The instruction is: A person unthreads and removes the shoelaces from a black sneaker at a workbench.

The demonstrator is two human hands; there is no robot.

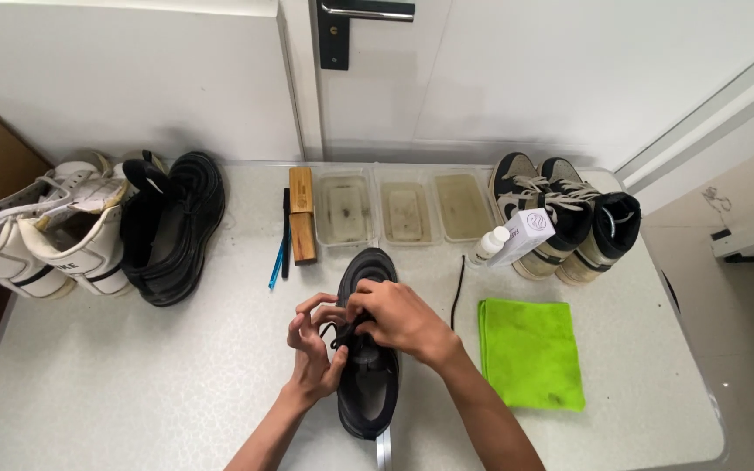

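A black sneaker (368,392) lies on the grey table (133,384), toe pointing away from me. My left hand (314,342) pinches its black lace at the left side of the tongue. My right hand (399,319) covers the top of the shoe and grips the lace area too. A loose black lace (458,288) lies just right of the shoe.
At the back stand three shallow trays of murky water (403,209), a wooden brush (302,214) and two thin tools (281,244). Left are white high-tops (45,231) and a black sneaker (172,227); right, a black-and-tan pair (560,214), a white bottle (512,240), a green cloth (530,349).
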